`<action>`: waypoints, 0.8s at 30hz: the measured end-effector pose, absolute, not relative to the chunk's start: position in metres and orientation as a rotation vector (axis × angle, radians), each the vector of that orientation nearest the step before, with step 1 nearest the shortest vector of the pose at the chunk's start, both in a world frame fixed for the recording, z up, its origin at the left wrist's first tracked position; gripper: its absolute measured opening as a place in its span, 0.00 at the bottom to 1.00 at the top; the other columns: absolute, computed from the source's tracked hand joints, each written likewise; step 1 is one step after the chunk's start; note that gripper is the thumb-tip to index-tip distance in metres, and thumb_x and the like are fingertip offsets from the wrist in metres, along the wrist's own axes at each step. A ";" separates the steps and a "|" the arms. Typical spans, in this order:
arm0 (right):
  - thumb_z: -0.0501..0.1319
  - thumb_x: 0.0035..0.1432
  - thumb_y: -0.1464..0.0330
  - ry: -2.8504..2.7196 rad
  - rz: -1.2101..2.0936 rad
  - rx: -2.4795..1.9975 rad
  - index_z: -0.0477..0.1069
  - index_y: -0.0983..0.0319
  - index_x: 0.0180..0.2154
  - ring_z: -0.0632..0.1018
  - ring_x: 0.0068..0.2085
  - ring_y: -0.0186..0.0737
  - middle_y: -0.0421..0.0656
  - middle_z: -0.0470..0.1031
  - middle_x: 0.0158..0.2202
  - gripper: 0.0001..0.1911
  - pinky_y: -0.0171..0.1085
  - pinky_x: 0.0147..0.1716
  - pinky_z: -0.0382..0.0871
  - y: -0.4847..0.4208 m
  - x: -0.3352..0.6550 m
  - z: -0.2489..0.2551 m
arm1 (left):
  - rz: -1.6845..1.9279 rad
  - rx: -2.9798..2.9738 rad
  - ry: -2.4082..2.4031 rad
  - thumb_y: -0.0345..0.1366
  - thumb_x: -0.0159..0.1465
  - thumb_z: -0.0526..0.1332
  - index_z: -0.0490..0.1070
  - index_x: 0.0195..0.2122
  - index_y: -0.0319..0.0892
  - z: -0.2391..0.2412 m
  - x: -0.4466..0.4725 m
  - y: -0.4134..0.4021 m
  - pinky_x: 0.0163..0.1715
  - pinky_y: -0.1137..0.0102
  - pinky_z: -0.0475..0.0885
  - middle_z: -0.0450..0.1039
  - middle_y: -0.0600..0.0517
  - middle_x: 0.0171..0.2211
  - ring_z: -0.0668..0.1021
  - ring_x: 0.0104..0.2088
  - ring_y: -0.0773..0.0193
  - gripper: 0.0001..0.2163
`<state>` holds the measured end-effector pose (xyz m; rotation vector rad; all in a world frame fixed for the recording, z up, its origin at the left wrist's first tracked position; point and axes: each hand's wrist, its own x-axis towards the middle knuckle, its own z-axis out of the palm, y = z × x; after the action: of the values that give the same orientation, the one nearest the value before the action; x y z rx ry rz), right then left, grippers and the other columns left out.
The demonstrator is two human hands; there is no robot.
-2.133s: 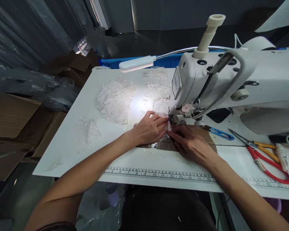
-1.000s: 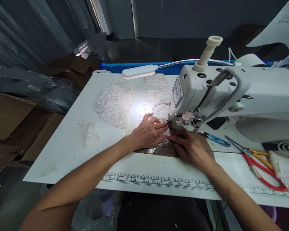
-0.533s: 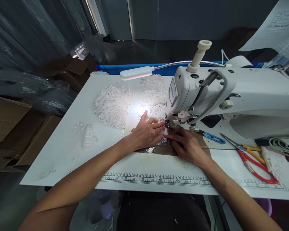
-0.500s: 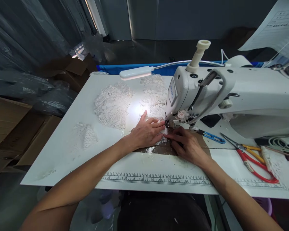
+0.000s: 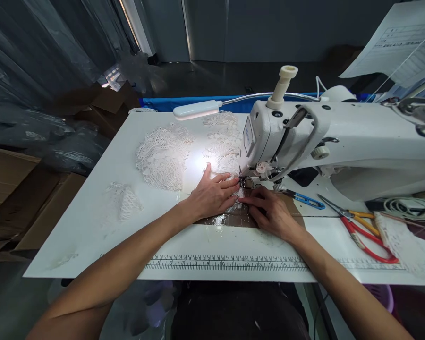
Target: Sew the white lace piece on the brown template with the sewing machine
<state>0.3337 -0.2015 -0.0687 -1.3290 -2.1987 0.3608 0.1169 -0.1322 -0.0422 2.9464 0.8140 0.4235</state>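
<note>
Head view: both hands (image 5: 212, 194) at sewing machine (image 5: 304, 137).

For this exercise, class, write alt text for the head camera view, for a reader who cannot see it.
Two bare hands, the left hand and the right hand, press a small lace piece flat at the needle of a white sewing machine. More lace pieces lie under a lamp on the white table; red-handled scissors and blue snips lie right.
</note>
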 end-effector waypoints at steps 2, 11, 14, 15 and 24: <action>0.54 0.60 0.71 -2.199 0.368 -1.327 0.74 0.55 0.51 0.75 0.40 0.41 0.46 0.70 0.43 0.19 0.44 0.42 0.72 -0.202 0.334 -0.068 | 0.417 2.962 0.837 0.39 0.70 0.51 0.69 0.53 0.43 -0.042 0.118 -0.133 0.57 0.32 0.46 0.67 0.45 0.58 0.68 0.58 0.48 0.14; 0.54 0.60 0.71 -2.202 0.323 -1.308 0.74 0.56 0.51 0.74 0.39 0.42 0.47 0.71 0.41 0.19 0.44 0.40 0.73 -0.203 0.331 -0.064 | 0.380 3.007 0.820 0.40 0.70 0.50 0.69 0.52 0.41 -0.040 0.118 -0.130 0.57 0.33 0.50 0.67 0.44 0.57 0.68 0.58 0.47 0.15; 0.54 0.61 0.72 -2.204 0.290 -1.306 0.73 0.57 0.51 0.74 0.40 0.43 0.48 0.71 0.40 0.19 0.44 0.40 0.73 -0.202 0.329 -0.062 | 0.387 3.003 0.838 0.41 0.70 0.49 0.69 0.53 0.41 -0.041 0.119 -0.129 0.57 0.32 0.50 0.68 0.44 0.56 0.69 0.56 0.46 0.16; 0.53 0.61 0.72 -2.208 0.277 -1.312 0.73 0.57 0.51 0.73 0.40 0.44 0.49 0.71 0.40 0.19 0.45 0.40 0.73 -0.202 0.328 -0.061 | 0.389 2.998 0.849 0.41 0.70 0.49 0.69 0.53 0.41 -0.041 0.119 -0.128 0.57 0.32 0.50 0.69 0.44 0.55 0.69 0.56 0.46 0.16; 0.50 0.62 0.73 -2.243 0.206 -1.359 0.70 0.63 0.54 0.73 0.38 0.46 0.52 0.69 0.41 0.21 0.47 0.38 0.74 -0.197 0.327 -0.060 | 0.408 2.977 0.985 0.41 0.70 0.49 0.72 0.46 0.42 -0.037 0.127 -0.124 0.56 0.38 0.52 0.74 0.45 0.44 0.71 0.51 0.50 0.14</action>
<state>0.3265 -0.1971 -0.0601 -1.3593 -2.2426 0.2057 0.1273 -0.1241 -0.0374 2.9770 0.9848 0.4078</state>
